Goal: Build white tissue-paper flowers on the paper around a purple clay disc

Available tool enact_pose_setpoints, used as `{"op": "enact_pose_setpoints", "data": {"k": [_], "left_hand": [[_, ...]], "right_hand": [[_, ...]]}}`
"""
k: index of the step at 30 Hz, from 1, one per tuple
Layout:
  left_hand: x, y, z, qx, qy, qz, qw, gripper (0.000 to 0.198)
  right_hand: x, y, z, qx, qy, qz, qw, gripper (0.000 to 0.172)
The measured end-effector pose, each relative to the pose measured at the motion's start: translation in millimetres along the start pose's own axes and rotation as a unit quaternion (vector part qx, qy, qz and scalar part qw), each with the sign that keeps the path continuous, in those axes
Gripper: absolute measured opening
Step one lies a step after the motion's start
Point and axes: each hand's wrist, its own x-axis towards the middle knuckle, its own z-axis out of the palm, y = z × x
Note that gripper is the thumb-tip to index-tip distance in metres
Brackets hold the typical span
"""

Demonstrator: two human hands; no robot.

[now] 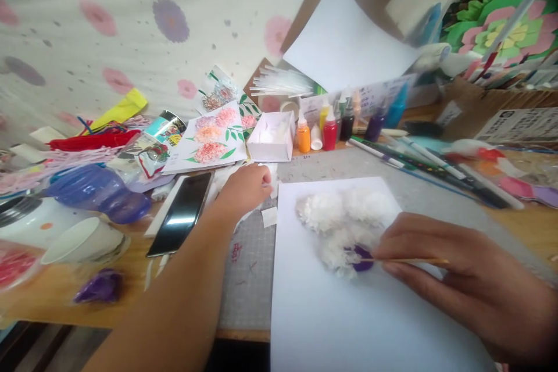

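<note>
"Well, where is the thin stick (418,260) to be found?"

"Right of centre, in the lower half of the frame. It is held nearly level, pinched narrowly between the thumb and fingers of the right hand (462,279), and its left end is pointed at a dark purple patch (363,261) — whether the two are touching cannot be told."

"And what is seen around that patch?"

"Fluffy white clusters (322,212), grouped closely together, the lowest bordered by the purple. They are borne by a white sheet (322,325) at the lower centre, by which a grey mat (248,296) is partly covered."

"How is the left hand (247,187) placed?"

"Near the middle of the frame, with the fingers curled in — whether anything is gripped cannot be told. A small white scrap (269,217) is seen just below it, a phone (181,215) to its left and a white box (269,150) just above."

"And farther out?"

"An orange bottle (304,138) and a red bottle (329,135) are stood above the sheet. A cardboard box (518,116) is placed at the upper right; a purple lump (100,286) is seen at the lower left."
</note>
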Motion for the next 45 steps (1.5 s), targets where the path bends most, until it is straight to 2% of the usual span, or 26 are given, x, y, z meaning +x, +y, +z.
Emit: {"op": "enact_pose_setpoints", "data": {"k": [6, 11, 15, 20, 25, 28, 31, 35, 37, 41, 45], "left_hand": [[-4, 2, -12.3, -0.101, 0.019, -0.01, 0.995, 0.012], [-12, 8, -20.3, -0.228, -0.023, 0.018, 0.973, 0.02], [-13, 14, -19.0, -0.258, -0.053, 0.017, 0.965, 0.019], [-10, 12, -9.8, -0.23, -0.088, -0.003, 0.969, 0.012], [-7, 6, -4.2, -0.207, -0.109, 0.007, 0.972, 0.028], [-7, 7, -5.2, -0.174, -0.122, 0.033, 0.977, 0.03], [-8, 10, -6.3, -0.138, -0.11, 0.042, 0.983, 0.029], [-9, 14, -7.3, -0.112, -0.092, 0.042, 0.989, 0.041], [-8, 14, -7.4, -0.1, -0.085, 0.044, 0.99, 0.036], [-7, 11, -7.5, -0.081, -0.074, 0.051, 0.993, 0.016], [-5, 10, -12.2, -0.075, -0.038, 0.057, 0.995, 0.019]], "right_hand": [[-1, 1, -1, 0.006, 0.004, 0.002, 1.0, 0.013], [3, -2, -5, -0.014, 0.0, -0.021, 1.0, 0.014], [3, -2, -8, -0.025, 0.011, -0.025, 0.999, 0.013], [3, -2, -8, -0.03, 0.015, -0.027, 0.999, 0.011], [4, -3, -8, -0.031, 0.015, -0.026, 0.999, 0.011], [4, -4, -8, -0.022, 0.015, -0.018, 0.999, 0.011], [4, -4, -8, -0.021, 0.011, -0.018, 1.0, 0.011], [4, -3, -8, -0.023, 0.012, -0.021, 0.999, 0.01], [4, -3, -8, -0.027, 0.012, -0.022, 0.999, 0.011], [3, -3, -9, -0.034, 0.009, -0.024, 0.999, 0.013], [4, -4, -14, -0.017, 0.021, -0.013, 1.0, 0.009]]}}
